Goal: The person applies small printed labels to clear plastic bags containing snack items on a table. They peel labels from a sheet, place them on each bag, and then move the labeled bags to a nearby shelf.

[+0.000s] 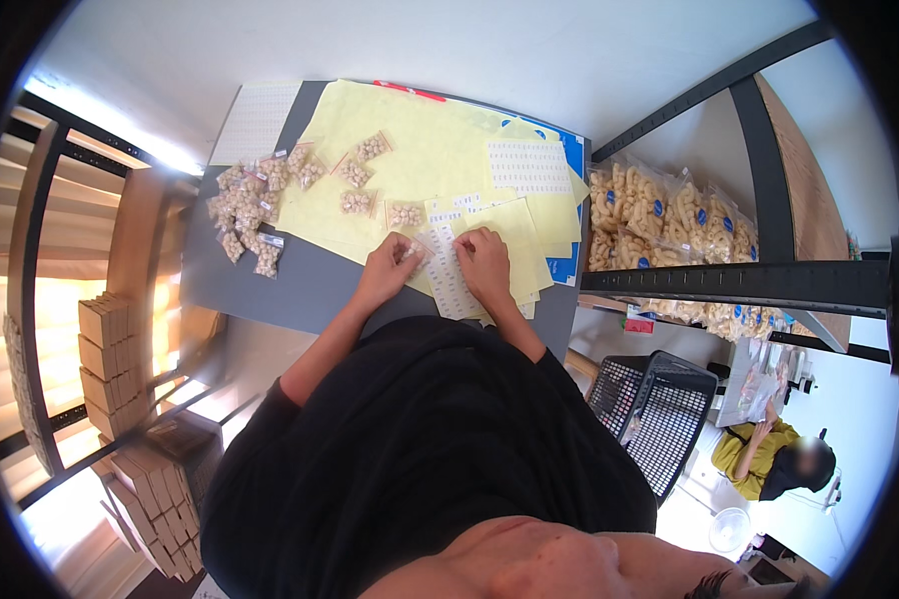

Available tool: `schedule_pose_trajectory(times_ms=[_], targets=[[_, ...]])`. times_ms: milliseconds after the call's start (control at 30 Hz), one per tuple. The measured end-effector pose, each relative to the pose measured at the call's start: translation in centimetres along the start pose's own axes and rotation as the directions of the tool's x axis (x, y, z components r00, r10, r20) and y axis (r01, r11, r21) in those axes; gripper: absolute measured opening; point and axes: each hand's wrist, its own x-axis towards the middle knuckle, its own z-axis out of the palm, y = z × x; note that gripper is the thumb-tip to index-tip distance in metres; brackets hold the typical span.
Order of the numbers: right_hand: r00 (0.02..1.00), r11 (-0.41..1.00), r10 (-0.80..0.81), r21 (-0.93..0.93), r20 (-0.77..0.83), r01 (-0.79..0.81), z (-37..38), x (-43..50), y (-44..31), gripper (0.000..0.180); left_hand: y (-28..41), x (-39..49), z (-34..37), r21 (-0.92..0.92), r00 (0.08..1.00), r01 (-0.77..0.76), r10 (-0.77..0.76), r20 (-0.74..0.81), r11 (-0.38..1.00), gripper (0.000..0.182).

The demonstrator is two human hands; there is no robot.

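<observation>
My left hand (388, 268) holds a small clear bag of pale round pieces (417, 253) between thumb and fingers. Close to its right, my right hand (484, 262) has its thumb and fingertips pinched together over a sheet of small printed labels (449, 281); whether a label is between them cannot be told. Just above my hands, a similar small bag (404, 216) lies on yellow backing paper (419, 150). More single bags (357, 201) lie up and left of it. A pile of filled bags (247, 198), some bearing labels, rests at the left of the grey table.
Another label sheet (528, 166) lies at the right over blue packaging (564, 271). A red pen-like object (410, 90) lies along the far edge. Right of the table stand a metal shelf with bagged snacks (674, 210) and black plastic baskets (667, 419). Another person (764, 453) works farther off.
</observation>
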Motion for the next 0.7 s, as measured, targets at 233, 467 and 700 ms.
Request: schedule_pose_trajectory(times_ms=[233,467,700], targets=[[0.999,0.989,0.043,0.141,0.003,-0.043,-0.7,-0.2,0.2,0.009,0.0,0.2,-0.1,-0.033,0.999,0.040,-0.039,0.015,0.999,0.024],[0.992,0.951,0.035,0.309,-0.118,0.003,-2.7,-0.2,-0.8,0.011,0.2,-0.3,-0.7,-0.402,0.993,0.084,-0.044,0.108,0.912,0.023],[0.995,0.795,0.099,0.602,-0.002,-0.078,-3.0,-0.4,-3.3,0.011,4.7,-0.7,-0.4,-0.447,0.978,0.101,-0.007,0.207,0.889,0.032]])
